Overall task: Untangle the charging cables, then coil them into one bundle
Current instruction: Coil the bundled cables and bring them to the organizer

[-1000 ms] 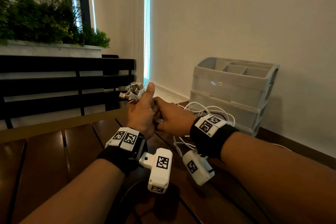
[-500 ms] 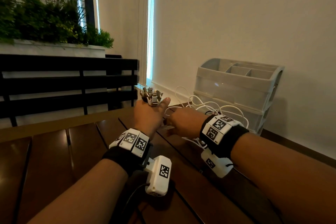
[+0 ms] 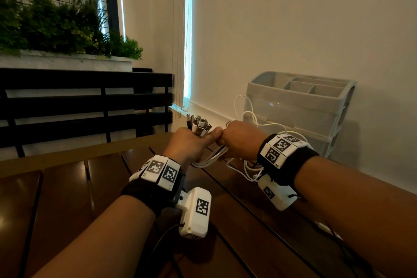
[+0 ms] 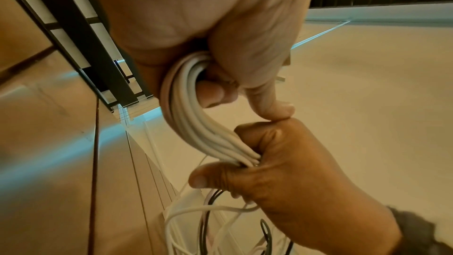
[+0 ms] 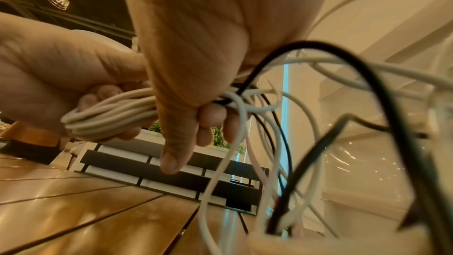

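Left grip [image 3: 188, 144] fisted round cables [image 4: 196, 123] | right grip [image 3: 239, 137] clenching same cables | thumbs touching

Dark wood slat table [image 3: 67, 187]; black bench [image 3: 85, 101] w/ planter [image 3: 67, 61]; white wall [image 3: 293, 18]; bright window strip [image 3: 188, 29].

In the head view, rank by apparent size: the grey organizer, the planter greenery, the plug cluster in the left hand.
1. Greenery and organizer: similar spread, and they sit at different distances, so unranked.
2. Plug cluster: clearly smallest, poking up from the left hand.
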{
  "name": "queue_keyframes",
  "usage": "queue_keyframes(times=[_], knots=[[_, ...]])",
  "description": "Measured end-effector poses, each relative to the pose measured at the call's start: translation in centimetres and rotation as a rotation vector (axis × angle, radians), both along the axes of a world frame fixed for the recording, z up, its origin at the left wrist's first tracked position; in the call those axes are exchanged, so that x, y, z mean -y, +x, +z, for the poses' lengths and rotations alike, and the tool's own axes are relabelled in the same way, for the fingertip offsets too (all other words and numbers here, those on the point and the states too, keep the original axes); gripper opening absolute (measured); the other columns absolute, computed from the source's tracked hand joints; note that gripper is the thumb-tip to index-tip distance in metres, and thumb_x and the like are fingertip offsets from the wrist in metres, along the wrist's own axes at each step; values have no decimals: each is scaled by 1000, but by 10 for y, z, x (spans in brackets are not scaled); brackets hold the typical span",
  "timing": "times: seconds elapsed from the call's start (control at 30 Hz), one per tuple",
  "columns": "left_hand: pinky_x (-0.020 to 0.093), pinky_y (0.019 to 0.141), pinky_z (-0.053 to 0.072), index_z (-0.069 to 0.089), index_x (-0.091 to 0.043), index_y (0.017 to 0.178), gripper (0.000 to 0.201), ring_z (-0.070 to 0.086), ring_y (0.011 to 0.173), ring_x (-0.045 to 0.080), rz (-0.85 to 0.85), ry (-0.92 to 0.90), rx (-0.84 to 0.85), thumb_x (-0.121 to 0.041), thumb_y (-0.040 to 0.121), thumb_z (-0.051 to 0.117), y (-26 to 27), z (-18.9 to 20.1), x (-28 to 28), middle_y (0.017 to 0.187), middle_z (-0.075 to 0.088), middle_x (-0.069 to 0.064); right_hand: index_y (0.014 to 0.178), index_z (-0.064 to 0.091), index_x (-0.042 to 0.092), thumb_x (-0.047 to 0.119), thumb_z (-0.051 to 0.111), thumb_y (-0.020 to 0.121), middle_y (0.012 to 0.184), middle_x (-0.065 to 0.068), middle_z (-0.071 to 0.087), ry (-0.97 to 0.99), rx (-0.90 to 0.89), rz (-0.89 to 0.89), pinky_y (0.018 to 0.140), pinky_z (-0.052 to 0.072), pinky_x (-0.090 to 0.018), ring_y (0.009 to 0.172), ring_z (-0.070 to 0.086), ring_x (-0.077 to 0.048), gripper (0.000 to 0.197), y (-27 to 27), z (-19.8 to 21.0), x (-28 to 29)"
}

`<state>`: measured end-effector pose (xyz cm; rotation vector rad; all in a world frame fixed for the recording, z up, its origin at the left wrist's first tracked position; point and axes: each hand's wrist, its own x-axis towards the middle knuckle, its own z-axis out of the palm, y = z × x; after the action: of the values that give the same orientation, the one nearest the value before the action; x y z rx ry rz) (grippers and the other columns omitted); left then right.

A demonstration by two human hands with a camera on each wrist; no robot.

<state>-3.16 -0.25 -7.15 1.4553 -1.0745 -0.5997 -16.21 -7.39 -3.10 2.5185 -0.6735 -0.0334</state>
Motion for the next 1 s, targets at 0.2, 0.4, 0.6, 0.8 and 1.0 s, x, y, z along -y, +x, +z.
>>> queue_keyframes(times=[0.2, 0.4, 0.6, 0.8, 1.0], knots=[[14, 36, 36, 65, -5, 76, 47, 48, 35, 4, -68, 83, 25, -50, 73, 76, -4, 0, -1, 42, 53, -4, 90, 64, 20, 47, 51, 92, 75, 1, 57, -47, 62, -13, 80, 41, -29, 74, 54, -21, 30, -5, 2, 5], [17, 51, 46, 70, -11, 75, 43, 63, 57, 3, -179, 104, -2, -41, 53, 89, -7, 1, -4, 59, 68, -7, 93, 63, 20, 28, 44, 96, 77, 2, 59, -107, -35, 22, 68, 29, -26, 67, 47, -17, 21, -2, 14, -6], [29, 66, 52, 72, -8, 83, 51, 69, 75, 14, -204, 98, -55, -33, 45, 93, -14, 3, -8, 75, 74, 2, 105, 68, 15, 21, 44, 95, 94, -5, 70, -107, 4, -5, 69, 34, -26, 86, 63, -22, 26, 0, 17, -10], [40, 76, 56, 74, -4, 74, 21, 69, 74, 24, -173, 161, 18, -6, 55, 82, -18, 2, -7, 76, 74, 13, 99, 69, 15, 26, 49, 93, 89, -4, 69, -110, 13, -16, 73, 35, -25, 71, 49, -17, 24, 1, 12, -9], [15, 45, 42, 64, -7, 64, 13, 58, 45, 5, -191, 156, -21, 1, 70, 72, -25, 2, -10, 48, 62, -3, 79, 62, 23, 28, 50, 87, 72, 3, 59, -267, 50, 4, 76, 28, -33, 65, 49, -18, 15, -2, 15, -2]])
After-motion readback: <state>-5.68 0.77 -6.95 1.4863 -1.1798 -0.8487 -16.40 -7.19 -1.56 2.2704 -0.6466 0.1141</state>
